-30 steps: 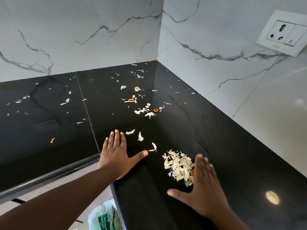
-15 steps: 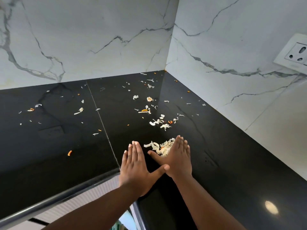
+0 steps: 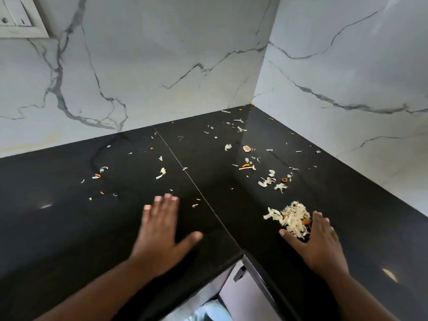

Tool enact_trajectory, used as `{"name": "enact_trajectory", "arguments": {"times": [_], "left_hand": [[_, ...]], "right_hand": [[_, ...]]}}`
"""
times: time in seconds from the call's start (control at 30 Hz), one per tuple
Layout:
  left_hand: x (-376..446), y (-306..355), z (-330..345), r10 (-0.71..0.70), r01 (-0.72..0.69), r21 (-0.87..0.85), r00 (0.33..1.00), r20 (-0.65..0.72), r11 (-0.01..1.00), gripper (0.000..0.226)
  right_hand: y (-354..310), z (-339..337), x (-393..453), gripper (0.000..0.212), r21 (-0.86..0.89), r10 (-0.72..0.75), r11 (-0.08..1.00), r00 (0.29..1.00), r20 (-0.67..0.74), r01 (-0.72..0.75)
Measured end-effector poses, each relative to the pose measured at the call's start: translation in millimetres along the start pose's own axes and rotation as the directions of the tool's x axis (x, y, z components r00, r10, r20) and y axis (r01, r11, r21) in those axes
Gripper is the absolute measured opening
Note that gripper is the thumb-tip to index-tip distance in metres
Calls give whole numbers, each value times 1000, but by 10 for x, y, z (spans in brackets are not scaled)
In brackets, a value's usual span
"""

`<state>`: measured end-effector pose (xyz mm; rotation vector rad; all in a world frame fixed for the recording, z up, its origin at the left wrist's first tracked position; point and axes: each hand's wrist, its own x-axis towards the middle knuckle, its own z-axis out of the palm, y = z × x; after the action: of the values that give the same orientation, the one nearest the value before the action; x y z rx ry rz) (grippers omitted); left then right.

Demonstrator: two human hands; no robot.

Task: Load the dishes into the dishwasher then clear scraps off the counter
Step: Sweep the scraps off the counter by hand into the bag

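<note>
A black stone counter (image 3: 58,228) fills an inside corner under white marble walls. A gathered pile of pale vegetable scraps (image 3: 292,217) with orange bits lies on its right part. My right hand (image 3: 317,242) lies flat beside that pile, fingers straight, thumb stretched under it and touching its edge. My left hand (image 3: 162,232) is flat on the counter left of the seam, fingers straight, holding nothing. Loose scraps (image 3: 269,180) are scattered further back toward the corner, and a few small scraps (image 3: 161,173) lie on the left slab. No dishes or dishwasher are in view.
A wall socket plate (image 3: 16,17) sits at the top left. Below the counter's inner front edge, a steel-coloured cabinet front (image 3: 245,295) and a bit of a pale plastic bag (image 3: 208,311) show.
My hands, side by side at the pile half a second ago, have parted. The left hand slid left across the seam. The view turned left.
</note>
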<state>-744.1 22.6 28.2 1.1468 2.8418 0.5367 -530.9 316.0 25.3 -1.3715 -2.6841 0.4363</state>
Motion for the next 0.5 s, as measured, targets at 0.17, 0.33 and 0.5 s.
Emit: {"name": "enact_trajectory", "arguments": {"times": [0.17,0.33,0.5], "left_hand": [[76,-1408,-398,-263,257,111,964,41,960,131],[438,-2390,-650,-397,389,94,915,79,916,138],[846,-2523,-717,-291,260,182,941,173,948,145]], "right_hand": [[13,35,19,123,-8,37,999,999,2,-37],[81,29,46,128,-29,67,997,998,17,-66],[-31,65,67,135,-42,69,997,997,14,-69]]}}
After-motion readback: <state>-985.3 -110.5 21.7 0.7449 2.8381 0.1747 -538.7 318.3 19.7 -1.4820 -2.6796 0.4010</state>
